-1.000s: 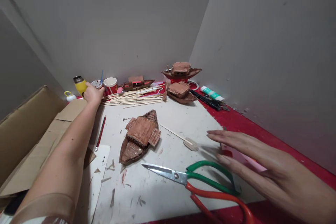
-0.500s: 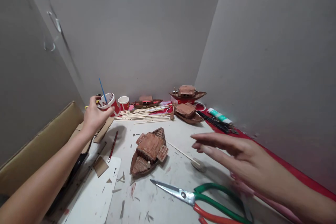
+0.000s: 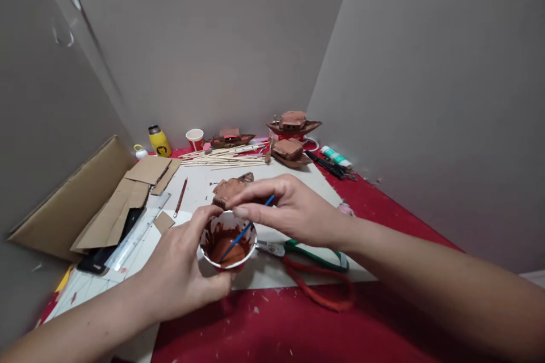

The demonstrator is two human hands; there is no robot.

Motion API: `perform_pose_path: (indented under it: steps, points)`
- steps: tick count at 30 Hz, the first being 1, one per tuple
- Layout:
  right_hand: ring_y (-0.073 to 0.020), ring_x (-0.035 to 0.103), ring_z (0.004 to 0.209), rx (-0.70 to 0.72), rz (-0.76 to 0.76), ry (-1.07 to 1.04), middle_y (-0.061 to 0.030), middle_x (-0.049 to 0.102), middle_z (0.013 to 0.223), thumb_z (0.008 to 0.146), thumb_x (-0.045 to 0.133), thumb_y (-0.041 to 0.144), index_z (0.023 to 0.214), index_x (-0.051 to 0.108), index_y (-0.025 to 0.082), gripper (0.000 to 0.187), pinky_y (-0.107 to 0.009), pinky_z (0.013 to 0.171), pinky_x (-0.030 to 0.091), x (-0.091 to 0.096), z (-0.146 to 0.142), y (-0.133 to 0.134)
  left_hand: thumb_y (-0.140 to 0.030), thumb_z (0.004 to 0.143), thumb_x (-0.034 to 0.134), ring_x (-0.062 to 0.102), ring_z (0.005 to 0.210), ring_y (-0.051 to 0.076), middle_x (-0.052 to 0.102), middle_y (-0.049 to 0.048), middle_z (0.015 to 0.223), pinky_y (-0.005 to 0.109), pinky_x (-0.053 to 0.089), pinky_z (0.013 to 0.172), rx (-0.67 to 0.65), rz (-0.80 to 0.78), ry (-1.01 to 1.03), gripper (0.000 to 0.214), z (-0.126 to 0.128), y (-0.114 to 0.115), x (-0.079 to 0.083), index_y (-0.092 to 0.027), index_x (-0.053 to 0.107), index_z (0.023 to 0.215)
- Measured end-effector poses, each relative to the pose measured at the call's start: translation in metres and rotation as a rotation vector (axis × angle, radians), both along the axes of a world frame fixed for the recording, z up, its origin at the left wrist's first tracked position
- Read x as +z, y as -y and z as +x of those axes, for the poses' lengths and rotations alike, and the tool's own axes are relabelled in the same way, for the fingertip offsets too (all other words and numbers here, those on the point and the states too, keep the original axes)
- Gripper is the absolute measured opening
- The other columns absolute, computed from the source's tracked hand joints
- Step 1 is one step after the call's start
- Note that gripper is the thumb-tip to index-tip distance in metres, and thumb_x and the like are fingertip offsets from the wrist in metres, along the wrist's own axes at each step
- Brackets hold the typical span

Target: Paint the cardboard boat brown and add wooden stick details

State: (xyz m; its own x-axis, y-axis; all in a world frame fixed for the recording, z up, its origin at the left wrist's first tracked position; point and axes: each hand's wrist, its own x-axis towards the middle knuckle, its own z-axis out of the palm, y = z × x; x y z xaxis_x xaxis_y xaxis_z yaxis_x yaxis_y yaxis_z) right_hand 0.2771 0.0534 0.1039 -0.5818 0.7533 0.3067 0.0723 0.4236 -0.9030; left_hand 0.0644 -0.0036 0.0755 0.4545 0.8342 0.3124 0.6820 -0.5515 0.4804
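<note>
A paper cup (image 3: 208,261) with brown paint inside is held by my left hand (image 3: 183,261), fingers and thumb wrapped round its side. The cup tilts toward me, so the paint and smeared inner wall show. A blue paintbrush (image 3: 238,241) stands slanted in the paint. My right hand (image 3: 293,212) is over the cup's far rim, thumb and fingers closed about the brush's upper part; the thumb hides some of the handle. Just behind the hands sits a brown model boat (image 3: 232,188), partly covered by my right hand. Large scissors (image 3: 272,248) with green and orange handles lie right of the cup.
More model boats (image 3: 293,123) stand at the back beside thin wooden sticks (image 3: 225,156). Another paper cup (image 3: 195,139) and a yellow bottle (image 3: 159,140) are back left. Cardboard pieces (image 3: 114,204), a ruler (image 3: 138,232) and a red pencil-like stick (image 3: 180,197) lie left. A glue tube (image 3: 335,156) lies right.
My left hand has brought the cup from the back left to the near middle. My right hand has moved left from the right side to the brush. The view has shifted.
</note>
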Motion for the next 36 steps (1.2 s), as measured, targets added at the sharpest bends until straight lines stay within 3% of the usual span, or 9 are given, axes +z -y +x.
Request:
perform_pose_path:
  steps: [3, 7, 10, 13, 18, 22, 27, 36]
  points:
    - [-0.0146, 0.070, 0.078, 0.036, 0.028, -0.013, -0.0023, 0.076, 0.084, 0.081, 0.074, 0.023, 0.090, 0.078, 0.018, 0.011, -0.024, 0.071, 0.056, -0.007, 0.009, 0.014, -0.019, 0.066, 0.067, 0.067, 0.070, 0.018, 0.068, -0.0011, 0.090, 0.029, 0.054, 0.061, -0.025, -0.011, -0.019, 0.068, 0.001, 0.004, -0.008, -0.029, 0.038, 0.126]
    - [-0.0114, 0.068, 0.067, 0.057, 0.177, 0.029, -0.0029, 0.075, 0.078, 0.086, 0.070, 0.018, 0.091, 0.077, 0.017, 0.009, -0.021, 0.063, 0.054, -0.012, 0.021, 0.033, -0.021, 0.066, 0.069, 0.070, 0.097, 0.026, 0.067, 0.0080, 0.119, 0.036, 0.058, 0.079, -0.084, 0.113, -0.053, 0.082, 0.000, 0.009, -0.021, -0.028, 0.030, 0.137]
    - [-0.0117, 0.069, 0.067, 0.006, 0.298, 0.054, -0.0028, 0.075, 0.079, 0.089, 0.064, 0.015, 0.094, 0.076, 0.020, 0.014, -0.020, 0.062, 0.054, -0.012, 0.028, 0.046, -0.025, 0.066, 0.071, 0.068, 0.107, 0.030, 0.064, 0.0128, 0.127, 0.040, 0.057, 0.088, -0.125, 0.188, -0.071, 0.089, 0.000, 0.012, -0.031, -0.026, 0.026, 0.143]
    - [-0.0137, 0.070, 0.067, -0.089, 0.328, 0.033, -0.0017, 0.075, 0.078, 0.090, 0.063, 0.015, 0.094, 0.074, 0.024, 0.015, -0.022, 0.063, 0.055, -0.015, 0.036, 0.056, -0.026, 0.066, 0.072, 0.069, 0.104, 0.030, 0.066, 0.0138, 0.121, 0.040, 0.057, 0.089, -0.132, 0.215, -0.081, 0.088, -0.002, 0.014, -0.040, -0.023, 0.027, 0.142]
    - [-0.0159, 0.069, 0.065, -0.249, 0.274, -0.068, -0.0011, 0.073, 0.077, 0.091, 0.062, 0.017, 0.096, 0.071, 0.028, 0.015, -0.026, 0.061, 0.055, -0.031, 0.043, 0.066, -0.026, 0.067, 0.072, 0.068, 0.105, 0.030, 0.066, 0.0144, 0.118, 0.041, 0.057, 0.089, -0.122, 0.188, -0.080, 0.084, -0.006, 0.013, -0.053, -0.022, 0.030, 0.139]
    - [-0.0167, 0.069, 0.060, -0.328, 0.143, -0.094, -0.0036, 0.072, 0.074, 0.096, 0.057, 0.032, 0.087, 0.072, 0.025, 0.019, -0.026, 0.052, 0.054, -0.046, 0.040, 0.066, -0.023, 0.065, 0.070, 0.068, 0.105, 0.029, 0.066, 0.0121, 0.120, 0.041, 0.057, 0.090, -0.108, 0.114, -0.006, 0.083, -0.006, 0.013, -0.059, -0.024, 0.030, 0.138]
    - [-0.0146, 0.066, 0.053, -0.321, 0.077, -0.092, -0.0034, 0.071, 0.069, 0.093, 0.061, 0.037, 0.083, 0.070, 0.023, 0.019, -0.024, 0.049, 0.054, -0.059, 0.039, 0.061, -0.016, 0.062, 0.068, 0.070, 0.100, 0.024, 0.067, 0.0062, 0.118, 0.035, 0.058, 0.088, -0.054, -0.062, 0.092, 0.083, -0.003, 0.014, -0.060, -0.029, 0.030, 0.135]
    - [-0.0132, 0.065, 0.050, -0.427, -0.092, -0.222, -0.0006, 0.071, 0.066, 0.092, 0.063, 0.036, 0.081, 0.068, 0.024, 0.017, -0.022, 0.046, 0.055, -0.066, 0.036, 0.055, -0.020, 0.066, 0.069, 0.071, 0.094, 0.026, 0.069, 0.0064, 0.111, 0.041, 0.059, 0.080, 0.065, -0.204, 0.171, 0.069, -0.006, 0.007, -0.065, -0.029, 0.037, 0.127]
